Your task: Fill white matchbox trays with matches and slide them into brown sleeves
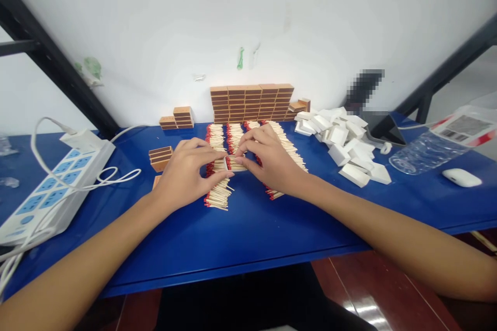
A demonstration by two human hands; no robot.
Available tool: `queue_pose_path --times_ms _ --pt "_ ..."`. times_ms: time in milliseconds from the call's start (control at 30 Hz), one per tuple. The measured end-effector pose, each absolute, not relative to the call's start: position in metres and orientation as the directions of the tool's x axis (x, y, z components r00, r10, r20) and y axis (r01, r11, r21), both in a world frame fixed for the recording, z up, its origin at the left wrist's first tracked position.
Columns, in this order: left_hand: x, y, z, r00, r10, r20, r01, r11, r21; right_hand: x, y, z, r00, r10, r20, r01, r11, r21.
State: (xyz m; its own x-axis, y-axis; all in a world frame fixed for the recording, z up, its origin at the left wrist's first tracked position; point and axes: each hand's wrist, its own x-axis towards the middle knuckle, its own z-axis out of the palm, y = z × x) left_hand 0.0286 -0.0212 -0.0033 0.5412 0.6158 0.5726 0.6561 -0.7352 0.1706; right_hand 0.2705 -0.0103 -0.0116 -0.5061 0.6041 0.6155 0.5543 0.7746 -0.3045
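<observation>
Both hands meet mid-table. L hand (186,176) & R hand (272,163) each pinch, thumb vs forefinger, one end of a small white card tray packed w/ matches (235,164); other fingers are curled loose. Gripping both ends prob. keeps the sticks level.

The tray sits over rows of red-tipped wooden matches (219,196) on the blue table (252,227), heads aligned. A stack of brown card sleeves (251,103) lines the far wall. A pile of white card trays (341,139) lies right, within reach, and a white-blue power strip (46,191) left.

Head cam, fwd & down, close over matches (219,197) on table (248,230).
</observation>
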Motion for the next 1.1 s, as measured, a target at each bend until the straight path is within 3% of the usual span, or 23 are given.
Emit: queue_pose_path --times_ms 233,367,500,1100 --pt "0.022 -0.017 -0.002 0.412 0.656 0.632 0.759 -0.631 0.160 0.281 0.002 -0.010 -0.494 0.615 0.615 0.604 0.751 -0.266" --pt "0.018 -0.014 0.000 0.341 0.678 0.652 0.800 -0.574 0.178 0.285 0.008 -0.017 -0.559 0.655 0.508 0.650 0.726 -0.222" --pt "0.018 -0.013 -0.001 0.335 0.679 0.653 0.801 -0.570 0.181 0.285 0.010 -0.023 -0.594 0.683 0.424 0.655 0.717 -0.238" --pt "0.017 -0.012 -0.003 0.367 0.682 0.633 0.805 -0.573 0.150 0.292 0.014 -0.021 -0.668 0.665 0.334 0.647 0.741 -0.179"
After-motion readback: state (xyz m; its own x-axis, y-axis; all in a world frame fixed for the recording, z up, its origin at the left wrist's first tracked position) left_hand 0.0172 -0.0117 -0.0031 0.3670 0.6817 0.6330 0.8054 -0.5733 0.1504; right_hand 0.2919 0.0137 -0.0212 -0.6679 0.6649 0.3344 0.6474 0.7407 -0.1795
